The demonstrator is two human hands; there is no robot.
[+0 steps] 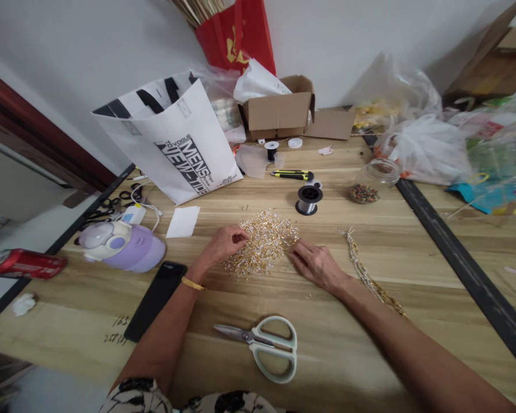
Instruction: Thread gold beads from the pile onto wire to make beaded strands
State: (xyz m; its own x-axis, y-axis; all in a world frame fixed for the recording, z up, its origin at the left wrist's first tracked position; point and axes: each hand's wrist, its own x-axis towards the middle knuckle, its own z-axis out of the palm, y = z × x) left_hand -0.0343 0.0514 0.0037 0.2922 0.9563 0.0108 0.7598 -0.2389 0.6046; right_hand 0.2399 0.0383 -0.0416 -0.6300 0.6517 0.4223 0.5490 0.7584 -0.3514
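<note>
A loose heap of gold and clear beads (264,241) lies on the wooden table. At its left edge, my left hand (227,244) has thumb and fingers pinched together; whatever is between them is too small to name. On the opposite side, my right hand (317,264) rests low by the heap, fingers bent and close together, their tips partly hidden. A beaded chain strand (365,272) in gold and silver lies to the right of that hand. Scissors with pale handles (275,347) lie nearer me, blades pointing left. Behind the heap stands a spool of fine wire (308,201).
A yellow-black utility knife (291,175), a small black spool (272,151) and a jar of dark beads (365,192) lie farther back. A phone (155,301), purple bottle (133,249) and red can (23,264) are left. A white bag (172,137) and cardboard box (279,112) stand behind.
</note>
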